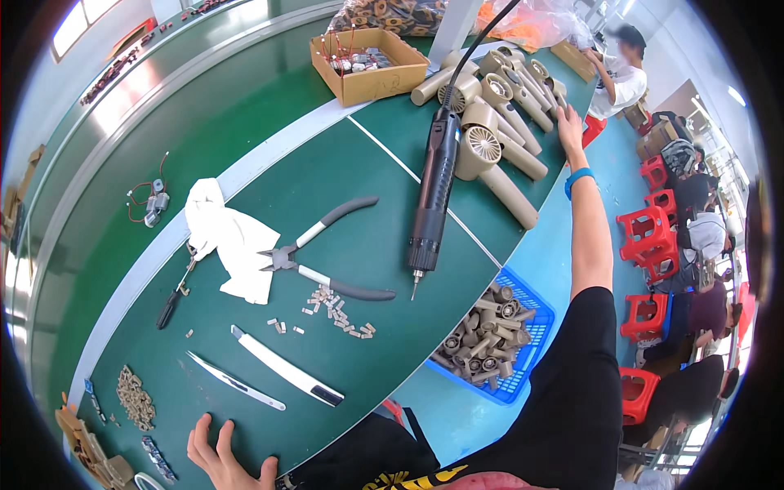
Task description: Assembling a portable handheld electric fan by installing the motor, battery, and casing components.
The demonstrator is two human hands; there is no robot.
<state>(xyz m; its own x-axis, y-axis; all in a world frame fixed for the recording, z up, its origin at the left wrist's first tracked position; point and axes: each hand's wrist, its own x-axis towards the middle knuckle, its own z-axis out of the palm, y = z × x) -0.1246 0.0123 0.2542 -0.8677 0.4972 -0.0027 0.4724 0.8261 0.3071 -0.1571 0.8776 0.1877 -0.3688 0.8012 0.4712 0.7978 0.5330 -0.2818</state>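
Fan housings (482,147) on workbench (335,167), carton (384,86) left of them, pliers (282,259) left of screwdriver (435,184), tweezers (237,381) before pliers

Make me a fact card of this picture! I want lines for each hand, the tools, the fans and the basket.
Left hand: fingers spread, by the near table edge
Right hand: at the fan pile; grip unclear
Tools: black power screwdriver, pliers, white tweezers, white knife
Fans: beige, heaped beyond the screwdriver
Basket: blue, below table edge, holding small beige parts
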